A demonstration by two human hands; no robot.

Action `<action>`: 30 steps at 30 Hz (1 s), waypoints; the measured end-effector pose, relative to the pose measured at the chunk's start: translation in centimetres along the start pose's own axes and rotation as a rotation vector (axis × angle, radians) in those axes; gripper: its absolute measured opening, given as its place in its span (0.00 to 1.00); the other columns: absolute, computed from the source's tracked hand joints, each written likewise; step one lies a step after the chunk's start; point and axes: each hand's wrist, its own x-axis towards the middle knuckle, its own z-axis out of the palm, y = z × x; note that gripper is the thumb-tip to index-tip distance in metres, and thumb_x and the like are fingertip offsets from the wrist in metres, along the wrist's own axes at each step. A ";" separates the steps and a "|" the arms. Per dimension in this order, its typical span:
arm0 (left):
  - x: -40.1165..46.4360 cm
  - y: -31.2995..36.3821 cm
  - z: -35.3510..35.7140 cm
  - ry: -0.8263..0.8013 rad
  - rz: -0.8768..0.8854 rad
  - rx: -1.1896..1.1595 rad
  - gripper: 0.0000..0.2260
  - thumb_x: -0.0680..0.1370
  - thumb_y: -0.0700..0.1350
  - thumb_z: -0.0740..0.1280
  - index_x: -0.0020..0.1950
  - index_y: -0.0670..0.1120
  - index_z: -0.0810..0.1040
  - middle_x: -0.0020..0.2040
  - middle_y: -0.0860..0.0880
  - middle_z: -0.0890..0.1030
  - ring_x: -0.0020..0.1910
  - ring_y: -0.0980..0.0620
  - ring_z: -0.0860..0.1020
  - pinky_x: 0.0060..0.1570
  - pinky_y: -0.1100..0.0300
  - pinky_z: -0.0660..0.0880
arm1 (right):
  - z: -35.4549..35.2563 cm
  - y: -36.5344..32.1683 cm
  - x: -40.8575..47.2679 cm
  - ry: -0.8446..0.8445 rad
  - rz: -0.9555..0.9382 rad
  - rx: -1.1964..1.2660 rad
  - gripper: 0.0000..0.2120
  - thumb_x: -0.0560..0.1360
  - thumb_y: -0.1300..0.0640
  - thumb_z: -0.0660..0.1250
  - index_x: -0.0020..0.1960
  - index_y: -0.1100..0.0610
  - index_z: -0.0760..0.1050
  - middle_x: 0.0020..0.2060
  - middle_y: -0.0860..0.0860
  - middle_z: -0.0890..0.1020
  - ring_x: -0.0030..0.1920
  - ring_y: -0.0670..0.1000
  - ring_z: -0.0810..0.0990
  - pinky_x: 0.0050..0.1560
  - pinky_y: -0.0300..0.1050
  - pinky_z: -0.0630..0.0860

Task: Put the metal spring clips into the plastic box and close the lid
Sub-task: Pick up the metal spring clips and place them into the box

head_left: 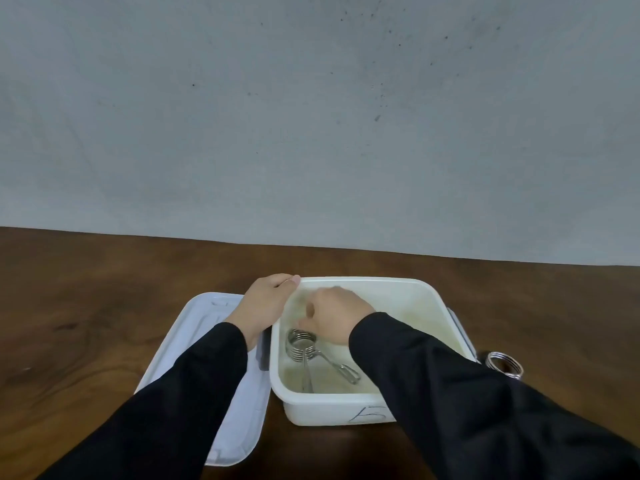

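The left hand [265,301] grips the far-left corner of the open plastic box [332,408], fingers curled over its rim. The right hand [334,315] reaches inside — its fingers are curled downward, and whether they pinch anything cannot be told. One spring clip [306,348] lies on the box floor just below those fingertips. Another clip [504,364] sits on the table [86,323] outside the box, right of the sleeve; the lid [204,327] lies left.

Two clips, one box, one lid, two hands

One spring clip [304,351] lies inside the single plastic box [332,407]; a second clip [504,364] sits outside on the bench [86,323]. One lid [207,313]; two hands [266,303] [334,313].
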 end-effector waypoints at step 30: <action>-1.1 0.9 0.6 0.025 -0.009 -0.006 0.12 0.82 0.53 0.66 0.55 0.47 0.85 0.51 0.51 0.86 0.48 0.52 0.82 0.43 0.60 0.74 | 0.9 27.5 -10.2 -0.091 0.932 -0.063 0.19 0.76 0.47 0.69 0.60 0.59 0.79 0.33 0.49 0.74 0.35 0.50 0.75 0.34 0.41 0.71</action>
